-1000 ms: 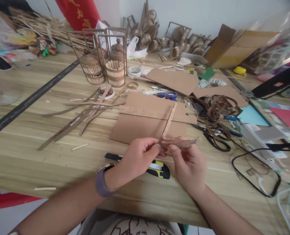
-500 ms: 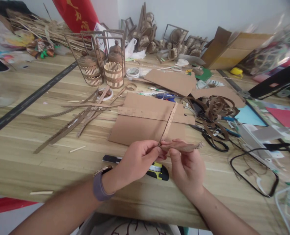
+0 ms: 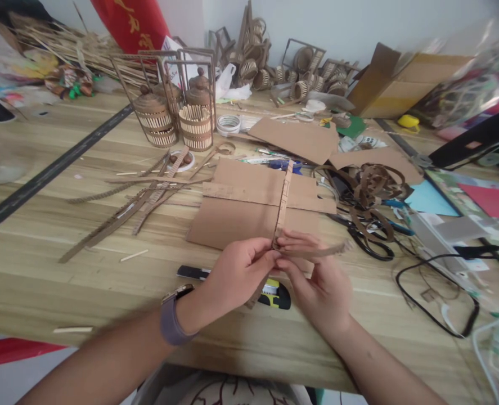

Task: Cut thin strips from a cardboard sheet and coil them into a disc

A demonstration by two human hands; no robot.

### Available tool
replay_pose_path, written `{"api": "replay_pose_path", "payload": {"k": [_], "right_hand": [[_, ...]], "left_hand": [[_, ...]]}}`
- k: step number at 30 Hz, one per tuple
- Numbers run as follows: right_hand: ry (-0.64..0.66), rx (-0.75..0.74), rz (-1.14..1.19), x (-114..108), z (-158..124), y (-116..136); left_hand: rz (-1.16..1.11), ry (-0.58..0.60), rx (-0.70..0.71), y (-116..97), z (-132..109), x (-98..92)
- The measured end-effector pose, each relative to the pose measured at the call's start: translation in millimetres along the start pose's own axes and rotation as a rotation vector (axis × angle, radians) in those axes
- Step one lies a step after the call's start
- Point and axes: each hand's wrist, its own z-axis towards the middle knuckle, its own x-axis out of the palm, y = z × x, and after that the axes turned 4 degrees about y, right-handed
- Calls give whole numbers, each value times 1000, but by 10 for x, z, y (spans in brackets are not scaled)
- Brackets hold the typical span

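My left hand (image 3: pixel 243 270) pinches a brown cardboard strip (image 3: pixel 283 199), whose upper part stands up over the flat cardboard sheets. From the left, my right hand's (image 3: pixel 320 281) fingertips meet it at the pinch, thumb and fingers closed on the strip. Another length of strip runs rightward across the right fingers. Where the strips meet is partly hidden by my fingers. Under my left hand lies a yellow and black utility knife (image 3: pixel 278 295), partly covered. Behind my hands is a cardboard sheet (image 3: pixel 236 222) with a narrower piece across it.
Loose corrugated strips (image 3: pixel 125 219) lie at left. Framed baskets (image 3: pixel 196 126) with stick walls stand behind them, near a tape roll (image 3: pixel 228 125). Black-handled scissors (image 3: pixel 371 244), coiled strips (image 3: pixel 378 185) and a cable (image 3: pixel 432 332) crowd the right. A cardboard box (image 3: pixel 405 84) stands at the back.
The upright strip has swung leftward and stands more vertical. My right fingers have shifted left, closer to my left fingertips. A brown end now shows below my left hand over the knife.
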Motion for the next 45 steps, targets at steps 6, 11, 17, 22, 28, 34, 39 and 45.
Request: {"api": "replay_pose_path", "payload": {"k": [6,11,17,22,28,34,39,45], "right_hand": [[-29,-20,-101,-12,-1,-4],[-77,152,14,13,-75,-36],[-22,-11,-16,2,10,-2],[0,-83,-174,-30,39,1],[-89,158,28,-13,-51,-34],[-47,6,-30,3,-16,1],[-11,-53,-115,-12,42,8],[-89,249,113,14,-39,-8]], "left_hand": [[-31,-22,19,-10,-22,25],[-89,23,-13,-18,-13,31],[-156,41,-11,-11,7,18],[0,-21,18,4,-23,25],[26,9,3,19,-48,38],[-160,66,5,22,-4,29],[-49,7,3,22,-11,30],[-82,43,-15,21,-31,47]]}}
